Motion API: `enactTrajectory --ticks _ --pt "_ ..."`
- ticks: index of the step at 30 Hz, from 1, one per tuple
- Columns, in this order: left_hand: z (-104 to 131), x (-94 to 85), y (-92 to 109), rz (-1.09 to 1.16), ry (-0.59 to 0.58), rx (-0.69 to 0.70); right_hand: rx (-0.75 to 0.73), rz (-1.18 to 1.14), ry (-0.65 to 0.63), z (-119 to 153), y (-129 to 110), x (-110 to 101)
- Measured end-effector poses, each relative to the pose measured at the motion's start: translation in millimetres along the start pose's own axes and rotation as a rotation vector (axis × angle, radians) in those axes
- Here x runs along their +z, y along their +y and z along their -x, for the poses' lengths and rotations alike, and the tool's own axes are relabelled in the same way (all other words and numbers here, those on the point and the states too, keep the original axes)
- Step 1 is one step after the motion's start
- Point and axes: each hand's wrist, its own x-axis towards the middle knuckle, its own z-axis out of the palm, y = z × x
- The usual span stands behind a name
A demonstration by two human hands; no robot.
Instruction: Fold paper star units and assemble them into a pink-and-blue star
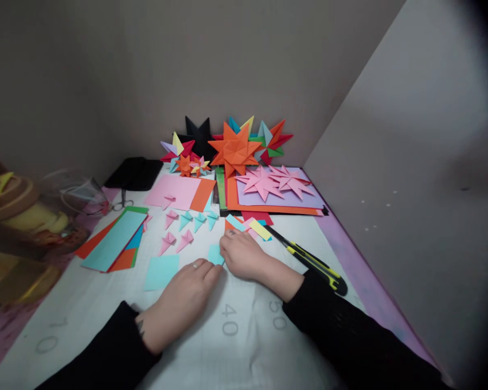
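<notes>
A small light blue piece of paper point(216, 253) lies on the white mat between my two hands. My left hand point(187, 297), a ring on one finger, has its fingers together at the paper's near edge. Curled in from the right, my right hand point(243, 254) grips the paper's right side; its fingertips are partly hidden. A light blue square sheet point(161, 272) rests flat just left of my left hand. Beyond it are several small folded pieces, among them a pink one point(168, 242) and a light blue one point(199, 221).
A black and yellow utility knife point(309, 260) lies beside my right forearm. Coloured strips point(117, 238) and scissors point(123, 203) are on the left. Paper stars, including an orange one point(235, 150), stand against the wall behind stacked sheets point(268, 208). A wall point(406, 216) rises on the right.
</notes>
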Motion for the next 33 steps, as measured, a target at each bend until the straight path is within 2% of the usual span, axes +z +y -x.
enactTrajectory --ticks 8,14,22,29,33 --pt "-2.0 3.7 2.3 -0.071 -0.036 0.003 0.014 -0.008 -0.057 0.4 -2.3 -7.2" --pt "-0.8 1.3 4.4 -0.093 -0.06 0.011 0.043 -0.039 -0.029 -0.2 0.0 -1.3" --pt "-1.2 5.6 4.2 -0.131 -0.032 0.013 0.053 -0.043 -0.011 -1.5 0.2 1.5" --pt "-1.3 2.2 8.0 -0.128 -0.071 0.008 0.066 -0.04 -0.008 -3.4 0.0 4.0" --pt "-2.0 3.5 7.0 -0.084 -0.026 0.011 0.078 -0.035 0.01 -2.5 0.9 6.4"
